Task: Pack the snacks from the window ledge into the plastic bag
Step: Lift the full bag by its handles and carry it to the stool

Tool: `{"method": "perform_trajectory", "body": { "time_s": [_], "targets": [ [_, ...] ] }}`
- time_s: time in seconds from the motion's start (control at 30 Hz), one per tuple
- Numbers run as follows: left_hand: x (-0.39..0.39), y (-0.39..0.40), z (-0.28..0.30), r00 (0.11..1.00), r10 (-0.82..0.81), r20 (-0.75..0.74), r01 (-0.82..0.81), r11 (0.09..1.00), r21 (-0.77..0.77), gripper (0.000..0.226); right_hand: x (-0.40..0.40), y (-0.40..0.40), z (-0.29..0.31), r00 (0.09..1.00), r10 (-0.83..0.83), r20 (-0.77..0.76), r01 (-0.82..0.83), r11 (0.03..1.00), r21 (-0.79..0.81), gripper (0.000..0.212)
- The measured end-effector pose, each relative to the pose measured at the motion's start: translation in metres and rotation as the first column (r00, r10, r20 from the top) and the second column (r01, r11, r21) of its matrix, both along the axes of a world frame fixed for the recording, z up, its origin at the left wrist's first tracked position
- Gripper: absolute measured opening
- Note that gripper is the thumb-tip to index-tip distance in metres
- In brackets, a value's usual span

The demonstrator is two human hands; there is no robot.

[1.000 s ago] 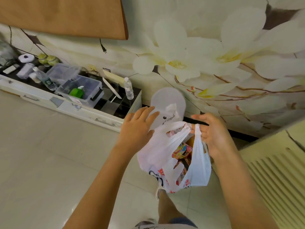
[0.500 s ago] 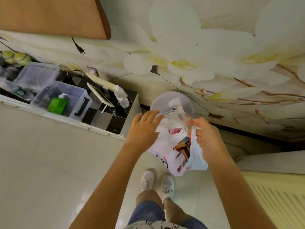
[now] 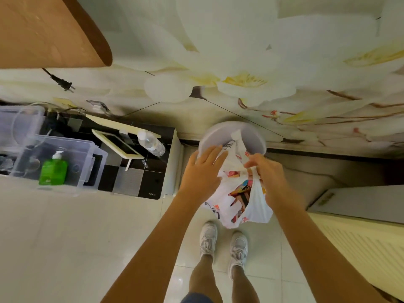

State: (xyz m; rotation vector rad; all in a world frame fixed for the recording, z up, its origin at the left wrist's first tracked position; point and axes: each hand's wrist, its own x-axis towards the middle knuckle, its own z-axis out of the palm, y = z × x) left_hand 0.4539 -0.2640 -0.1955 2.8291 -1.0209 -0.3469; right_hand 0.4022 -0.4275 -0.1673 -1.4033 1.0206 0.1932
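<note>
right fingers (curled) on bag handle

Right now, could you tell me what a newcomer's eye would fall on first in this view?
Probably the white plastic bag in the middle, snack packets showing through its mouth, with the right hand pinching a handle and the left hand laid against its side. Next, the green pump bottle in a clear bin at the left, and the huge pale flower mural across the wall.

floor: pale tiles | low cabinet: clear bins, water bottle, tablet
</note>
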Motion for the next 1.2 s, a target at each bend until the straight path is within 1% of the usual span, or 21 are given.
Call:
{"method": "perform_trajectory", "body": {
  "time_s": [0.1, 0.23, 0.3, 0.4, 0.47, 0.6, 0.63, 0.73, 0.8, 0.93, 1.07, 1.2],
  "targets": [
    [0.003, -0.003, -0.017, 0.997, -0.072, -0.014, 0.073, 0.997, 0.027, 0.075, 0.006, 0.003, -0.02, 0.999, -0.014, -0.03, 0.015, 1.0, 0.01, 0.016],
    [0.01, -0.011, -0.031, 0.989, -0.13, -0.069, 0.134, 0.99, 0.052, 0.076, 0.022, 0.005, -0.027, 0.999, -0.002, 0.041, 0.004, 0.998, -0.062, 0.023],
    [0.011, -0.013, -0.033, 0.989, -0.135, -0.065, 0.139, 0.988, 0.063, 0.077, 0.03, 0.008, -0.026, 0.994, 0.048, 0.101, -0.04, 0.996, -0.083, 0.023],
    [0.014, -0.014, -0.035, 0.992, -0.108, -0.064, 0.112, 0.992, 0.064, 0.077, 0.036, 0.014, -0.025, 0.97, 0.18, 0.162, -0.162, 0.98, -0.117, 0.019],
    [0.016, -0.014, -0.037, 0.993, -0.079, -0.085, 0.086, 0.994, 0.073, 0.078, 0.036, 0.011, -0.027, 0.965, 0.199, 0.172, -0.181, 0.977, -0.116, 0.015],
    [0.014, -0.018, -0.042, 0.99, -0.078, -0.121, 0.09, 0.992, 0.09, 0.078, 0.023, -0.01, -0.042, 0.987, 0.132, 0.097, -0.122, 0.987, -0.105, 0.009],
    [0.012, -0.02, -0.043, 0.988, -0.081, -0.132, 0.093, 0.992, 0.087, 0.077, 0.017, -0.015, -0.046, 0.985, 0.15, 0.082, -0.14, 0.983, -0.115, 0.008],
    [0.003, -0.027, -0.046, 0.986, -0.085, -0.147, 0.095, 0.994, 0.063, 0.074, 0.006, -0.023, -0.055, 0.961, 0.274, 0.041, -0.261, 0.945, -0.198, 0.007],
    [-0.002, -0.03, -0.046, 0.983, -0.094, -0.158, 0.105, 0.992, 0.065, 0.073, 0.005, -0.027, -0.06, 0.954, 0.298, 0.028, -0.282, 0.927, -0.247, 0.007],
    [-0.01, -0.031, -0.046, 0.984, -0.074, -0.159, 0.089, 0.992, 0.088, 0.07, 0.003, -0.033, -0.071, 0.94, 0.341, 0.019, -0.321, 0.902, -0.289, 0.012],
    [-0.017, -0.032, -0.048, 0.984, -0.072, -0.166, 0.09, 0.991, 0.102, 0.07, -0.006, -0.038, -0.081, 0.904, 0.425, -0.051, -0.411, 0.827, -0.383, 0.012],
    [-0.026, -0.037, -0.05, 0.983, -0.083, -0.166, 0.102, 0.988, 0.112, 0.072, -0.015, -0.042, -0.084, 0.884, 0.457, -0.1, -0.453, 0.785, -0.422, 0.015]
  ]
}}
